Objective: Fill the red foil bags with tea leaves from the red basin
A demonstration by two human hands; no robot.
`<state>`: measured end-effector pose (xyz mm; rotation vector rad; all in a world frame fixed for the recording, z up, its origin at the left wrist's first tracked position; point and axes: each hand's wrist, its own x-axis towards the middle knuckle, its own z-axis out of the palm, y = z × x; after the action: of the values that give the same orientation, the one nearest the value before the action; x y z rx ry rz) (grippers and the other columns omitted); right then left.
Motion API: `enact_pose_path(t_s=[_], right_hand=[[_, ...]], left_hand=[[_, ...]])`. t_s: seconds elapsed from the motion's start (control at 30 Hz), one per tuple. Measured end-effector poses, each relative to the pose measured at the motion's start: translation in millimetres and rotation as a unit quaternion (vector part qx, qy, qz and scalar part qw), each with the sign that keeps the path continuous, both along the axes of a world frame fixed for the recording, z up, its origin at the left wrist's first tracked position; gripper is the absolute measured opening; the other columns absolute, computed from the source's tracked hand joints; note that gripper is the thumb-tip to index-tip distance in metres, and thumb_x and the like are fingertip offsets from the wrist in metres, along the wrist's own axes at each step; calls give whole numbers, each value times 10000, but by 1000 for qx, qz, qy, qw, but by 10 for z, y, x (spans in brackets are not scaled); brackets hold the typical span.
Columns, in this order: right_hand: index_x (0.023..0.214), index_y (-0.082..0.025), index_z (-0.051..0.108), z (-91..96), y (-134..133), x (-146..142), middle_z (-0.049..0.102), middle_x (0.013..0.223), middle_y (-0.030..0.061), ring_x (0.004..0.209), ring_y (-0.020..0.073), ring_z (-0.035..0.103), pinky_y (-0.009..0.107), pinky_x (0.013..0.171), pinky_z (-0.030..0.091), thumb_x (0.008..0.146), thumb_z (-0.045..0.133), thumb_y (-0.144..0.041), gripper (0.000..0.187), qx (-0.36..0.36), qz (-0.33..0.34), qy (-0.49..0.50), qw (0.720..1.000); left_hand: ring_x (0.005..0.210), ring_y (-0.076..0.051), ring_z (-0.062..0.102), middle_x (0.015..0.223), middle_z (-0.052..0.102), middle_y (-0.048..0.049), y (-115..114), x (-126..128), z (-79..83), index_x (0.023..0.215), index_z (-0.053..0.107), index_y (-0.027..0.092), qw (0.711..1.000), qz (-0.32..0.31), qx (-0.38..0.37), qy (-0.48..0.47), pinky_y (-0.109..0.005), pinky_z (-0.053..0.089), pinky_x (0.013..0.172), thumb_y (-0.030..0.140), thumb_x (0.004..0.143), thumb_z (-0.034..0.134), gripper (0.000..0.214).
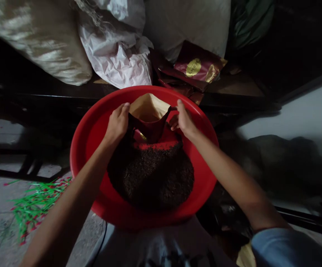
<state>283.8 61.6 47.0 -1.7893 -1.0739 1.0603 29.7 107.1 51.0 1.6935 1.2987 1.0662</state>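
A dark maroon foil pouch (153, 128) with a pale gold inside stands with its mouth spread wide, over the far part of a red plastic basin (87, 144). My left hand (118, 121) is closed on the pouch's left rim. On the opposite side, my right hand (181, 118) pinches the right corner of the rim between thumb and finger, its other fingers loosely curled. Dark, loose, dried leaf-like material (155, 178) lies heaped in the basin just below the pouch. How much is inside the pouch cannot be seen.
Several more maroon pouches (196, 66) lie on a dark wooden ledge (238, 87) behind the basin. White sacks (122, 59) and a beige sack (44, 40) rest there too. Green sticks with red tips (38, 204) are scattered on the floor at left.
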Motion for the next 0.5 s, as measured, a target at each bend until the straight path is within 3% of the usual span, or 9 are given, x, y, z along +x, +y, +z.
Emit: enact_pose_path(t_s=[0.07, 0.17, 0.23, 0.3, 0.37, 0.43, 0.5], right_hand=[[1405, -211, 606, -94, -220, 154, 726, 807, 92, 622, 198, 682, 326, 622, 574, 1035, 76, -724, 825, 2, -9, 51, 999], [1486, -177, 526, -261, -608, 441, 757, 987, 138, 770, 221, 729, 336, 679, 604, 1044, 123, -700, 794, -53, -9, 34, 998], [1398, -178, 605, -374, -835, 618, 765, 1073, 161, 885, 249, 744, 353, 741, 612, 1048, 217, -699, 738, -101, 15, -54, 993], [1221, -229, 712, -477, -1003, 734, 771, 1163, 139, 1051, 286, 736, 384, 872, 601, 1036, 367, -689, 605, -138, 81, -172, 972], [1092, -277, 758, -575, -1109, 763, 767, 1239, 92, 1168, 312, 707, 402, 951, 578, 1011, 495, -659, 472, -176, 158, -243, 941], [1128, -292, 760, -679, -1172, 708, 749, 1302, 82, 1148, 319, 715, 410, 886, 600, 1007, 514, -655, 455, -250, 203, -224, 920], [1246, -279, 729, -788, -1221, 592, 720, 1353, 115, 1051, 307, 739, 393, 738, 619, 1010, 470, -695, 544, -324, 203, -179, 907]], left_hand=[[1150, -313, 726, 1349, 710, -168, -150, -128, -60, 1374, 651, 174, 997, 2, -39, -61, -437, 624, 911, 631, 1022, 415, 624], [1437, -331, 568, 1599, 541, -144, -472, -402, -162, 1525, 531, 253, 995, -3, -59, -77, -496, 568, 1072, 682, 1028, 378, 675], [1527, -325, 466, 1655, 474, -133, -673, -620, -323, 1570, 470, 279, 999, 14, -46, -7, -526, 482, 1182, 682, 1034, 374, 678], [1508, -371, 479, 1599, 523, -179, -813, -837, -588, 1575, 456, 234, 988, 38, -50, 142, -587, 395, 1243, 678, 1015, 422, 715], [1485, -444, 481, 1538, 545, -251, -895, -1006, -914, 1524, 507, 164, 954, -28, -72, 290, -668, 411, 1200, 633, 1019, 373, 702], [1449, -477, 506, 1439, 615, -258, -959, -1089, -1215, 1336, 673, 168, 936, -109, -84, 325, -723, 394, 1184, 476, 1000, 392, 535], [1411, -474, 544, 1328, 686, -222, -1036, -1088, -1420, 1154, 761, 211, 921, -181, -84, 334, -747, 351, 1203, 325, 942, 423, 415]])
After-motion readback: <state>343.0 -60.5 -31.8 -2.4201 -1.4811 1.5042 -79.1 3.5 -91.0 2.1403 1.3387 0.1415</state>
